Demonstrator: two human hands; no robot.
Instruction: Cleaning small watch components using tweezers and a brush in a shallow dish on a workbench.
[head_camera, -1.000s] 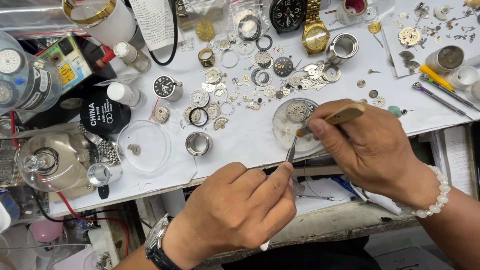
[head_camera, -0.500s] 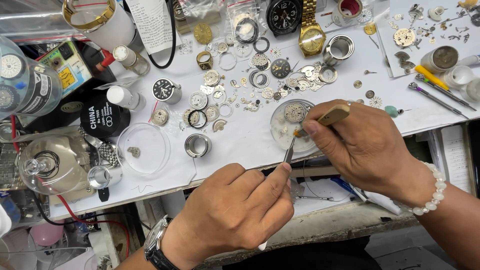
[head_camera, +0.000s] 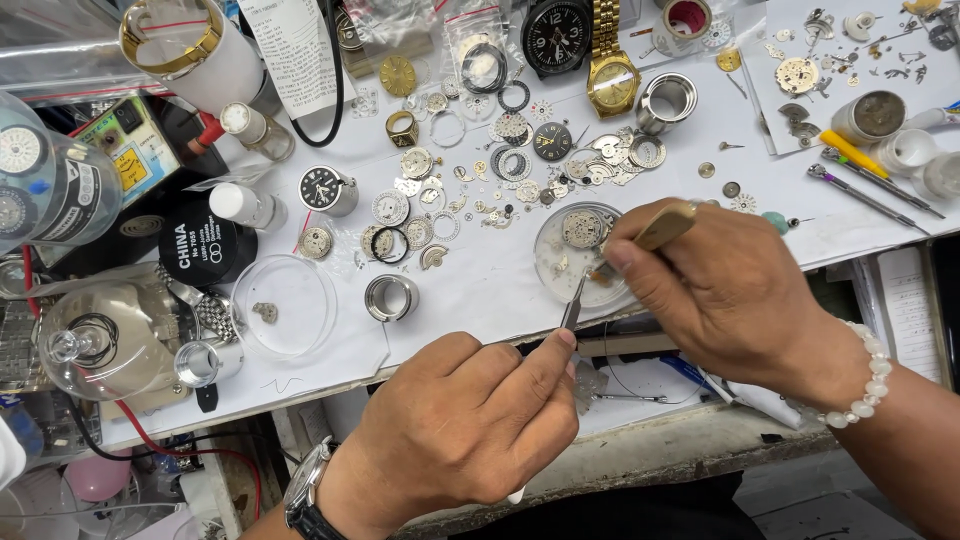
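Observation:
My left hand (head_camera: 460, 425) is closed around thin metal tweezers (head_camera: 573, 305), whose tips reach the near edge of a small clear round dish (head_camera: 556, 262). A round watch movement (head_camera: 582, 229) lies in that dish. My right hand (head_camera: 720, 290), with a white bead bracelet at the wrist, pinches a slim tool with a tan handle (head_camera: 663, 226) over the dish's right side. The tool's tip is hidden behind my fingers. A wristwatch sits on my left wrist.
Several loose watch dials, gears and rings (head_camera: 480, 190) litter the white bench. A gold-band watch (head_camera: 611, 72), a black-dial watch (head_camera: 556, 36), a metal case ring (head_camera: 391, 297), an empty clear lid (head_camera: 285, 305), a glass dome (head_camera: 95, 335) and screwdrivers (head_camera: 870, 190) lie around.
Both hands stay over the dish with only slight shifts. My right hand has edged a little left and the view has moved slightly.

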